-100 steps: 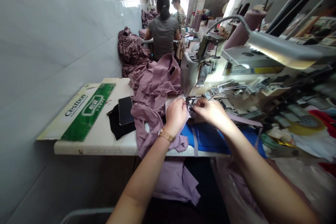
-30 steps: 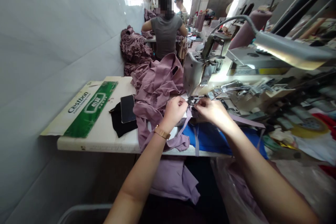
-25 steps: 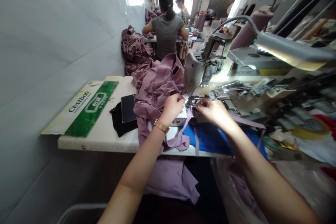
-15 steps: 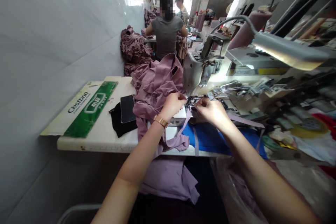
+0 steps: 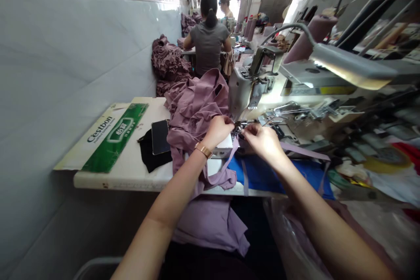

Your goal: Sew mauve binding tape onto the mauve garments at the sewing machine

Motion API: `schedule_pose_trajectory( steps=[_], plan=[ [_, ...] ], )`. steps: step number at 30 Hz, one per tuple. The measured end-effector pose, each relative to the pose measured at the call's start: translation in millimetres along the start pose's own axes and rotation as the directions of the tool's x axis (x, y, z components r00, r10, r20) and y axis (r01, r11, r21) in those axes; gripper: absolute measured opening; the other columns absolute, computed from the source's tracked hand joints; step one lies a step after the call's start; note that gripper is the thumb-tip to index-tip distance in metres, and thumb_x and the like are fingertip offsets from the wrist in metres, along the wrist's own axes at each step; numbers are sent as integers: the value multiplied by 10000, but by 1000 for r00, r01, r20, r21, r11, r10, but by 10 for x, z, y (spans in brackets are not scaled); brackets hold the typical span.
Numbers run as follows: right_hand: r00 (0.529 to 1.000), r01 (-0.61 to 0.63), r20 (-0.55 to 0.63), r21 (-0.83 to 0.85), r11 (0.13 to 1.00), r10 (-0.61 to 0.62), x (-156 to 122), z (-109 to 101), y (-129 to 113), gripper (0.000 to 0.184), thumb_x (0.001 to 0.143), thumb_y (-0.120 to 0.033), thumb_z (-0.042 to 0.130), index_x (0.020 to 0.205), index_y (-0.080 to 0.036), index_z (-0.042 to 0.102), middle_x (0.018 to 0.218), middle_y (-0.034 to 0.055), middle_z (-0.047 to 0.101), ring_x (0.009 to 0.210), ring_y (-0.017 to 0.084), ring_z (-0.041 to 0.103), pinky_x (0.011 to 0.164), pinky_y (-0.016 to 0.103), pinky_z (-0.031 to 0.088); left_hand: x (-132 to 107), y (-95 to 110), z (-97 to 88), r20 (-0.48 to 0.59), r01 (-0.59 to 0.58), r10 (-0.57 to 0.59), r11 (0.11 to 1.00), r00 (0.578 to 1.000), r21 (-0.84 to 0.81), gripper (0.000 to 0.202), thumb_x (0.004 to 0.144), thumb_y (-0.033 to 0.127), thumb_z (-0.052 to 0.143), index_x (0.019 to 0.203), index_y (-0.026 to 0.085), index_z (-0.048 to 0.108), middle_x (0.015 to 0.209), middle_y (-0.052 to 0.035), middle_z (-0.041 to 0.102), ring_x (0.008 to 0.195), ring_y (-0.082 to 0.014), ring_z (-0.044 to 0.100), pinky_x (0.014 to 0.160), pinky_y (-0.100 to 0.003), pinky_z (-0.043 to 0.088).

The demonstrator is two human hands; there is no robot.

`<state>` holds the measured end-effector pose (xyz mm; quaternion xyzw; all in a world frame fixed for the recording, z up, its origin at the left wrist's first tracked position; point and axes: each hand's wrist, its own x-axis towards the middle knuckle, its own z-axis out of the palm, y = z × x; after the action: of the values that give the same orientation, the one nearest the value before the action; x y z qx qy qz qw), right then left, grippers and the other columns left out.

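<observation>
At the needle area of a sewing machine [image 5: 239,89], my left hand [image 5: 219,131] and my right hand [image 5: 264,141] are close together, one on each side of the presser foot. Both are closed in a pinch at the fingertips. Whatever they grip is too small or hidden to make out. A narrow mauve fabric strip [image 5: 233,154] hangs from the needle area in front of the hands. Left of the machine, a heap of mauve fabric [image 5: 195,103] lies on the table, partly behind my left hand and wrist.
A phone [image 5: 160,137] rests on a black cloth [image 5: 149,157] beside a green and white Cestbon board [image 5: 114,138]. Blue material [image 5: 262,175] lies under my right forearm. A lit lamp [image 5: 354,68] overhangs the machine. Ahead, a person [image 5: 210,39] sits with their back to me.
Both hands keep their pinch at the needle area. My right hand has shifted slightly left, towards the presser foot. The camera view has tilted a little.
</observation>
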<state>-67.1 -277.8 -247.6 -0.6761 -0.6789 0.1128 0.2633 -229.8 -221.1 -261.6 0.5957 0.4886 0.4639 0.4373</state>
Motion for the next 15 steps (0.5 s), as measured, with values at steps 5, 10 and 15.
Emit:
schedule_pose_trajectory(
  steps=[5, 10, 15],
  plan=[
    [999, 21, -47, -69, 997, -24, -390, -312, 63, 212, 861, -383, 528, 771, -214, 620, 736, 46, 680, 687, 222, 620, 621, 297, 382, 131, 35, -481, -186, 3, -42, 978, 982, -209, 77, 775, 141, 578, 717, 165, 534, 629, 12, 587, 510, -84, 498, 473, -190, 288],
    [960, -155, 274, 369, 916, 52, -823, -655, 302, 306, 851, -495, 563, 1000, -228, 584, 526, -56, 449, 487, 150, 443, 488, 251, 323, 113, 64, -899, -124, 40, -115, 870, 986, -491, 88, 837, 180, 506, 778, 180, 441, 707, -27, 618, 595, -112, 606, 496, -186, 378],
    [897, -395, 428, 663, 636, 111, -1070, -1015, 492, 229, 810, -458, 675, 918, -262, 632, 525, -29, 491, 491, 146, 444, 478, 257, 336, 25, 1, -1093, -155, 9, -121, 816, 980, -578, 215, 817, 201, 575, 724, 194, 382, 552, 69, 440, 515, -74, 519, 490, -166, 371]
  ],
)
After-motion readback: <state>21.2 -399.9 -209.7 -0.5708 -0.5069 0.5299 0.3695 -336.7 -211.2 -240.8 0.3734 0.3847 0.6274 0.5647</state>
